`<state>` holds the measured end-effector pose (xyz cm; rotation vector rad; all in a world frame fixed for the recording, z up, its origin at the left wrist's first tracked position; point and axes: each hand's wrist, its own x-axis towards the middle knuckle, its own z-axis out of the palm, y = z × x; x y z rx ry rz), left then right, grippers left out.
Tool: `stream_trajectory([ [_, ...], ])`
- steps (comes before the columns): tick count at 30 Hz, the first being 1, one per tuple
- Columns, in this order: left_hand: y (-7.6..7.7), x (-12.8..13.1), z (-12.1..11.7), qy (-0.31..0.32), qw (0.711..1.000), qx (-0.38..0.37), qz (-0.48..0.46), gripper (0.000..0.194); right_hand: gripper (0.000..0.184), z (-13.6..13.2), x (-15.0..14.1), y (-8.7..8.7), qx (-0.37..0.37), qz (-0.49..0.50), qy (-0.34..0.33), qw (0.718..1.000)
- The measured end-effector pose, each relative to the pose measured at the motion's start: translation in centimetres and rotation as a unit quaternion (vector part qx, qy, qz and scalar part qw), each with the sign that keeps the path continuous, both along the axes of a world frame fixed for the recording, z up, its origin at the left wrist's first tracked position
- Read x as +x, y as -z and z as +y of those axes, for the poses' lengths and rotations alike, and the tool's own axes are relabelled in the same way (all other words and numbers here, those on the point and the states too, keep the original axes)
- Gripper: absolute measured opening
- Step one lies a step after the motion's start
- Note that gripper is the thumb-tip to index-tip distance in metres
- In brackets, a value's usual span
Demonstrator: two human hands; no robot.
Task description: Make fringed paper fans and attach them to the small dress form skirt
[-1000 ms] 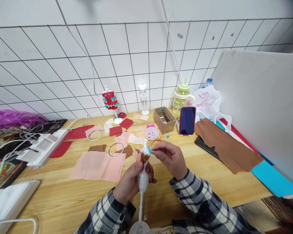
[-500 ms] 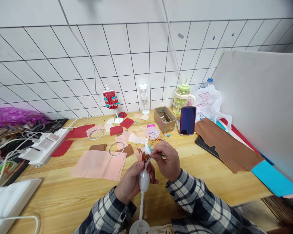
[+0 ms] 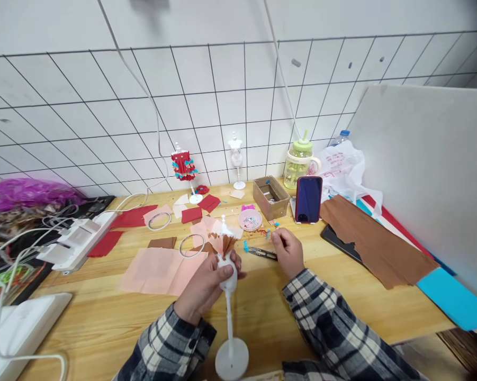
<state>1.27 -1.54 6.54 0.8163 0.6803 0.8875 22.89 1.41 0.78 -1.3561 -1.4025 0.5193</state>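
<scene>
My left hand (image 3: pixel 208 283) is wrapped round the body of a small white dress form (image 3: pixel 232 288), whose round base tilts towards me. Ruffled brown and peach paper (image 3: pixel 224 246) covers its upper part, above my fingers. To the right, my right hand (image 3: pixel 288 253) is closed over the table, thumb and forefinger pressed together. Whether those fingers hold anything small is hidden. Just left of that hand lies a pair of thread snips (image 3: pixel 263 253), with a small blue paper piece (image 3: pixel 245 246) by its tip.
Peach sheets (image 3: pixel 159 270), red paper and metal rings (image 3: pixel 191 246) lie left. Behind are a pink dish (image 3: pixel 250 220) of small bits, a cardboard box (image 3: pixel 277 203), a phone (image 3: pixel 308 200), a clothed dress form (image 3: pixel 185 166) and a bare one (image 3: pixel 237 159). Brown paper (image 3: pixel 377 241) lies right.
My right hand has left the dress form's top and moved right and a little down, beside the snips. The left hand has shifted left with the dress form, whose base shows more.
</scene>
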Motion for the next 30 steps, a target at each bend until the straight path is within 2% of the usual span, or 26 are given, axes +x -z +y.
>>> stream_trajectory([
  [2,-0.8,-0.4,1.5,-0.077,0.990,0.074,0.095,0.035,0.022,0.3,0.5,0.9,0.000,-0.053,0.003,0.999],
  [5,-2.2,-0.5,4.6,-0.195,0.943,0.164,0.216,0.040,0.020,0.7,0.5,1.8,-0.037,-0.147,-0.052,0.987],
  [9,-3.9,0.0,10.2,-0.318,0.871,0.258,0.271,0.038,0.012,1.2,-0.2,2.4,-0.116,-0.226,-0.114,0.960],
  [14,-3.7,0.9,16.5,-0.334,0.835,0.336,0.280,0.041,0.011,1.4,-0.4,2.7,-0.134,-0.243,-0.129,0.952],
  [18,-2.3,1.7,19.5,-0.324,0.835,0.353,0.271,0.043,0.012,1.6,-0.3,2.9,-0.138,-0.246,-0.128,0.951],
  [25,0.3,2.0,21.7,-0.335,0.819,0.351,0.305,0.047,0.011,2.0,-0.2,3.3,-0.151,-0.243,-0.126,0.950],
  [30,0.3,1.5,21.9,-0.313,0.817,0.354,0.331,0.058,0.010,2.0,-0.2,3.4,-0.155,-0.238,-0.121,0.951],
])
